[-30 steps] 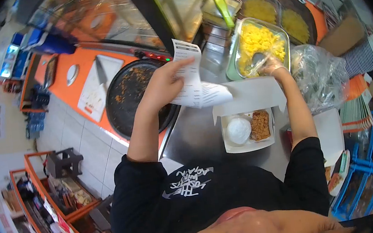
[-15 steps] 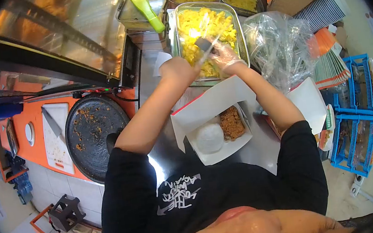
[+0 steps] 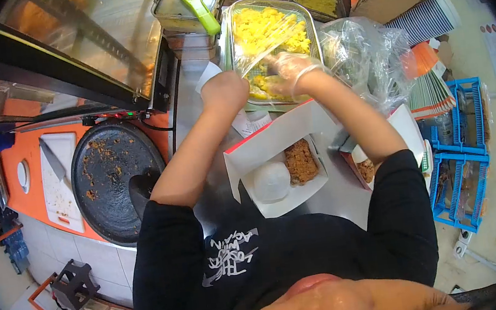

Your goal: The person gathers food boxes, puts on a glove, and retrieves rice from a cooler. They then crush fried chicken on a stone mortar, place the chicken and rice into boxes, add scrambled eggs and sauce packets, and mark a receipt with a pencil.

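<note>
We had our gloved right hand (image 3: pixel 289 72) over the near end of the egg tray (image 3: pixel 269 36), its grip curled around a scoop handle we could barely make out, resting on the yellow egg. Our left hand (image 3: pixel 225 90) sat just beside the tray's near left corner, fist closed; we could not tell if it clamped anything. The open box (image 3: pixel 280 169) with rice ball (image 3: pixel 271 182) and patty (image 3: pixel 301 161) lay on the desk (image 3: pixel 196 130), near below both hands.
</note>
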Available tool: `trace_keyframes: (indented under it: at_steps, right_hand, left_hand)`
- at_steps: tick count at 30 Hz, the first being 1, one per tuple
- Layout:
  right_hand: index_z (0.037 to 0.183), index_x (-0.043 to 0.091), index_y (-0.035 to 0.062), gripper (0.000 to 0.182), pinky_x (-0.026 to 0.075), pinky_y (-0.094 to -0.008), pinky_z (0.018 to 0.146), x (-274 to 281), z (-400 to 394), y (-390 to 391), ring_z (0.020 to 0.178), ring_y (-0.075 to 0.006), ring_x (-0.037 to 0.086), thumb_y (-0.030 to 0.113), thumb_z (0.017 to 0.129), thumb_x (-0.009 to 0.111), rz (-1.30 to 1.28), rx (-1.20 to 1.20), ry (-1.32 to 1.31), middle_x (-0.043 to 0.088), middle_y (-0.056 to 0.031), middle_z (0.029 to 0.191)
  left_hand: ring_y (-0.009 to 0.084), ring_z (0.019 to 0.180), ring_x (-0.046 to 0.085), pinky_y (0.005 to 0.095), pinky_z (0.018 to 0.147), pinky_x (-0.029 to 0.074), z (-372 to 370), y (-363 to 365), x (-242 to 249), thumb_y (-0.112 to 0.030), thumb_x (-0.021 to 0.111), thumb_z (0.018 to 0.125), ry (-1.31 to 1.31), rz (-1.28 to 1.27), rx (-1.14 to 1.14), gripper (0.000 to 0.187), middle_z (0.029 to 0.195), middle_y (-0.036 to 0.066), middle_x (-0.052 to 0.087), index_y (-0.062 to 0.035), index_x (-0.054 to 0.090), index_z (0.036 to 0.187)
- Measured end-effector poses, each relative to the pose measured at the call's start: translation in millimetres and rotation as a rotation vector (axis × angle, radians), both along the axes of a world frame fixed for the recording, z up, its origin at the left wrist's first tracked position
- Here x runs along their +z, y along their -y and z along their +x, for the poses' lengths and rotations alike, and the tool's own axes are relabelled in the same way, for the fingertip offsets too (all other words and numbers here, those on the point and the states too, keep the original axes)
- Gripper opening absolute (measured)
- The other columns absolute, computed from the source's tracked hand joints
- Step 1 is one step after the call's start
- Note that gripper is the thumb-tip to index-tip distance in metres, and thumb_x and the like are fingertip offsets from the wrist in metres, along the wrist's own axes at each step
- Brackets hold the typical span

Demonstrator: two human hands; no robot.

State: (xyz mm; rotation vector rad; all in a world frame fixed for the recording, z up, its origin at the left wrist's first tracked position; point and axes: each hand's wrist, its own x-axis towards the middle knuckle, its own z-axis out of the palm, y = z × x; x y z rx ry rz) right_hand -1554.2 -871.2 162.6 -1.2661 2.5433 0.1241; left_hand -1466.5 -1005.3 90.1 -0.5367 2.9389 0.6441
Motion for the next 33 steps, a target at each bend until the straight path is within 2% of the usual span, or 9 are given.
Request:
trace_keyframes:
  at_steps: [5,8,14,15,20,22,26,28,33]
  right_hand:
    - [0.118,0.052,0.0177,0.040,0.045,-0.0271,0.056,-91.6,-57.8,-38.4,0.061,-0.0139,0.052,0.009,0.079,0.053,-0.544,0.049,0.298,0.054,-0.0059,0.071]
    - [0.119,0.052,0.0203,0.041,0.037,-0.0253,0.039,-74.6,-59.7,-55.8,0.044,-0.0064,0.037,0.010,0.079,0.052,-0.617,-0.618,0.919,0.048,-0.0024,0.067]
    - [0.123,0.048,0.0216,0.048,0.049,-0.0333,0.069,-63.8,-35.8,-35.4,0.080,-0.0226,0.059,0.024,0.076,0.059,-0.269,-0.147,-0.049,0.058,-0.0148,0.092]
    - [0.122,0.047,0.0209,0.052,0.043,-0.0365,0.085,-51.8,-26.2,-27.2,0.102,-0.0301,0.053,0.029,0.073,0.062,-0.109,-0.164,0.161,0.055,-0.0178,0.108]
    - [0.120,0.049,0.0201,0.052,0.048,-0.0326,0.069,-95.2,-52.9,-32.4,0.082,-0.0251,0.059,0.029,0.072,0.068,-0.283,0.043,0.119,0.060,-0.0135,0.098]
    - [0.120,0.049,0.0192,0.048,0.045,-0.0278,0.051,-82.9,-62.2,-38.6,0.059,-0.0162,0.054,0.020,0.075,0.067,-0.438,-0.468,0.686,0.060,-0.0068,0.084]
    - [0.115,0.051,0.0159,0.041,0.041,-0.0227,0.043,-41.9,-52.1,-72.0,0.051,-0.0087,0.049,0.014,0.077,0.066,-0.983,-0.701,1.025,0.059,-0.0019,0.077]
    - [0.114,0.051,0.0143,0.040,0.044,-0.0213,0.045,-4.8,-25.7,-83.0,0.058,-0.0085,0.053,0.014,0.077,0.066,-1.247,-0.625,1.082,0.061,-0.0027,0.080]
    - [0.111,0.054,0.0135,0.033,0.049,-0.0226,0.059,25.7,43.6,-110.5,0.077,-0.0118,0.058,0.009,0.079,0.062,-1.020,-0.436,1.233,0.061,-0.0066,0.095]
  left_hand:
    - [0.0379,0.079,0.059,0.0435,0.072,0.046,61.8,22.3,46.5,-0.033,0.043,0.083,0.110,0.043,-0.015,0.040,0.082,0.024,0.060,0.0020,0.062,0.077]
    - [0.0380,0.078,0.058,0.0446,0.071,0.046,140.8,25.7,73.7,-0.032,0.043,0.082,0.108,0.002,0.131,0.039,0.081,0.024,0.060,0.0021,0.061,0.078]
    - [0.0338,0.075,0.061,0.0420,0.069,0.047,199.8,-61.9,78.2,-0.047,0.045,0.079,0.432,-0.005,0.003,0.053,0.076,0.020,0.062,0.0010,0.065,0.074]
    - [0.0331,0.076,0.061,0.0410,0.069,0.047,199.0,-76.9,70.7,-0.052,0.045,0.077,0.460,-0.017,-0.043,0.056,0.076,0.019,0.062,0.0009,0.065,0.075]
    - [0.0296,0.088,0.060,0.0366,0.075,0.048,179.3,-118.2,46.9,-0.054,0.056,0.070,0.571,0.017,0.032,0.056,0.089,0.016,0.063,-0.0015,0.065,0.087]
    - [0.0276,0.092,0.059,0.0350,0.077,0.048,174.0,-123.9,49.0,-0.050,0.062,0.066,0.582,0.028,0.108,0.055,0.093,0.015,0.063,-0.0022,0.064,0.092]
    - [0.0273,0.091,0.060,0.0347,0.076,0.048,175.0,-124.5,29.9,-0.048,0.063,0.065,0.515,0.055,0.141,0.053,0.095,0.015,0.063,-0.0026,0.064,0.093]
    - [0.0275,0.091,0.060,0.0349,0.076,0.048,177.0,-130.4,25.5,-0.048,0.063,0.065,0.492,0.085,0.196,0.053,0.095,0.015,0.063,-0.0028,0.064,0.092]
    - [0.0315,0.088,0.060,0.0368,0.075,0.047,167.2,-116.8,20.1,-0.045,0.061,0.068,0.349,0.124,0.232,0.049,0.091,0.020,0.062,0.0011,0.065,0.085]
